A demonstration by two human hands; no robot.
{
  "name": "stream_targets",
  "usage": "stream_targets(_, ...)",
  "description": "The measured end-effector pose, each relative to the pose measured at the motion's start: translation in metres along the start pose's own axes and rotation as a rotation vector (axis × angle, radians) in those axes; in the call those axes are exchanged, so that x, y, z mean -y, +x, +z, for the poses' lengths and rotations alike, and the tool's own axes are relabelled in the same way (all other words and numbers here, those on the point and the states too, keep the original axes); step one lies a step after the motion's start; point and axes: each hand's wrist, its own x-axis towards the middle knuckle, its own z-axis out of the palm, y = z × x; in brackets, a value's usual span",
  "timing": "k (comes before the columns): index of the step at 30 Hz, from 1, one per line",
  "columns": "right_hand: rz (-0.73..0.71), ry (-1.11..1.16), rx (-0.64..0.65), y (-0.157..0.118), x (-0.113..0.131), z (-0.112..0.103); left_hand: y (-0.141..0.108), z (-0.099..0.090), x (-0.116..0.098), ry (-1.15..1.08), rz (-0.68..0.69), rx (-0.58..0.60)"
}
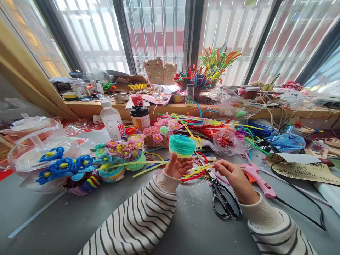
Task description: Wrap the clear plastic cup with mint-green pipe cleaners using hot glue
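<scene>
My left hand (180, 166) is closed round the lower part of a small turquoise and yellow cup (182, 144), held up above the grey table (186, 226). To its right, my right hand (230, 173) pinches the end of a yellow pipe cleaner (198, 172), which stretches toward my left hand. Black-handled scissors (224, 198) lie on the table below my right hand. Just past that hand rests a pink glue gun (259, 179).
Pipe-cleaner flowers in small pots (134, 161) and blue flowers (63, 164) stand at the left. Behind are a water bottle (111, 122), a lidded coffee cup (140, 118) and loose pipe cleaners (212, 131). A black cord (297, 211) crosses the right side.
</scene>
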Motion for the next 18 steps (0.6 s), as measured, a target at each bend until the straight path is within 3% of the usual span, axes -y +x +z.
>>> stream_targets(9, -0.134, 0.068, 0.146, 0.012, -0.013, 0.017, 0.01, 0.004, 0.022, 0.263, -0.01, 0.115)
stream_targets(18, -0.181, 0.087, 0.2, 0.006, -0.011, 0.017, 0.006, 0.006, 0.024, 0.451, -0.031, 0.278)
